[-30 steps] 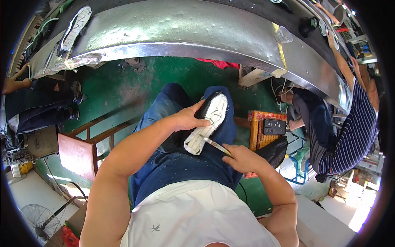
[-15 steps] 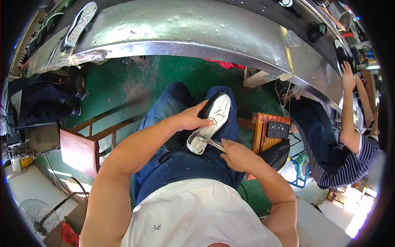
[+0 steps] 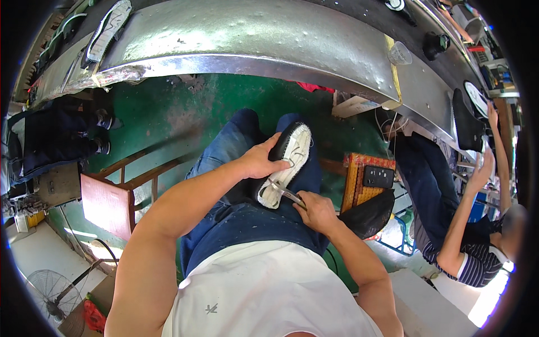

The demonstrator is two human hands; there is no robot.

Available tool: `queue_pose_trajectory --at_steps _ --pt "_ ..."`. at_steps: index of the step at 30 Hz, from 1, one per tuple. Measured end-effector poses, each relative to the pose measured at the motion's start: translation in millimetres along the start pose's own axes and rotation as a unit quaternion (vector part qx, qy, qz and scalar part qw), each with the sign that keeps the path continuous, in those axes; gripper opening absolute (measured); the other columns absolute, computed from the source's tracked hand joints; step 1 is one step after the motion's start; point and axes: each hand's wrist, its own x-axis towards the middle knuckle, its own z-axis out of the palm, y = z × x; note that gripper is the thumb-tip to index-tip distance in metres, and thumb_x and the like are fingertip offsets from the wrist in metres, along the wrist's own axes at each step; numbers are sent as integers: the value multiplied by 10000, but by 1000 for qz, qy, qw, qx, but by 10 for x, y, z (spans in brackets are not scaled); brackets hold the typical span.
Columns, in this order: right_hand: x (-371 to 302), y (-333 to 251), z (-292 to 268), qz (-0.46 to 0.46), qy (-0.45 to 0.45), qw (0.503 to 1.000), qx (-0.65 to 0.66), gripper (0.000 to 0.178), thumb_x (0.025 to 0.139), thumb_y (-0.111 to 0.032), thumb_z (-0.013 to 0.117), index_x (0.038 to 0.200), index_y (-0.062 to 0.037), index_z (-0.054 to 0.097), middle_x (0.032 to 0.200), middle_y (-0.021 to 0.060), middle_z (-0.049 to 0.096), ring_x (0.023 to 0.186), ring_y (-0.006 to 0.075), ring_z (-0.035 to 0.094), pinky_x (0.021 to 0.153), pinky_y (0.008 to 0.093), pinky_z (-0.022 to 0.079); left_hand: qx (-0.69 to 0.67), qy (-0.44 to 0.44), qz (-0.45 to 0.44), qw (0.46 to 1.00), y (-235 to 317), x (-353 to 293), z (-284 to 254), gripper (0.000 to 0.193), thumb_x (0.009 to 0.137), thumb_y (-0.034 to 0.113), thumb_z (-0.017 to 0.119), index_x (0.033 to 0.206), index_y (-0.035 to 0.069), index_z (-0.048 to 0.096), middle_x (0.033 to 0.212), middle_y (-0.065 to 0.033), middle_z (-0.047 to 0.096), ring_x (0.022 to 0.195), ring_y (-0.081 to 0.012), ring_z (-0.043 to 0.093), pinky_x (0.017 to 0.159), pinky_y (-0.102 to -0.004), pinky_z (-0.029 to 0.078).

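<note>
Trimming step is underway: left hand (image 3: 259, 163) fingers are clamping shoe (image 3: 285, 164) sole-up on lap, right hand (image 3: 315, 210) fingers pinching metal tool (image 3: 285, 191) (blade at sole edge); next probably needing steady drag.

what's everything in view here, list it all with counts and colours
shoe: 1, black with white sole, sole up on the lap
metal tool: 1, silver, against the sole
metal bench: 1, grey, across the top
loose sole: 1, white, bench top left
phone: 1, black, on the woven stool
wooden frame: 1, red-brown, left
fan: 1, lower left
co-worker: 1, striped top, right
left hand: holds the shoe
right hand: grips the tool
</note>
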Motion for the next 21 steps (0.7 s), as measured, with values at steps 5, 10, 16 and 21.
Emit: queue_pose_trajectory --at_steps 5,10,16,21 --pt "-396 -97 -151 120 -110 987 -9 252 961 -258 651 1058 -33 592 938 199 697 870 407 690 728 509 540 112 -27 -97 989 573 -245 71 1068 883 533 707 1654 127 90 1550 -254 439 1422 -365 467 1163 -479 383" --pt "-434 -38 -140 171 -149 974 15 251 982 -250 627 1061 -14 593 976 242 694 893 443 679 778 543 521 22 16 48 998 -337 -453 520 1072 934 510 653 1652 191 -76 1695 -240 13 1574 -428 14 1180 -702 60" --pt "-370 9 -609 215 -265 924 171 301 993 -262 629 1082 24 595 973 259 680 944 453 658 811 511 512 -28 73 24 997 -236 -445 713 1082 884 461 707 1660 258 -20 1686 -228 90 1570 -434 38 1189 -674 75" --pt "-175 -258 -436 149 -17 979 141 347 1037 -314 552 1124 21 568 958 260 679 952 465 655 822 522 512 51 88 -13 995 -61 -511 683 1107 885 315 751 1658 167 -28 1663 -213 149 1552 -376 165 1241 -445 172"
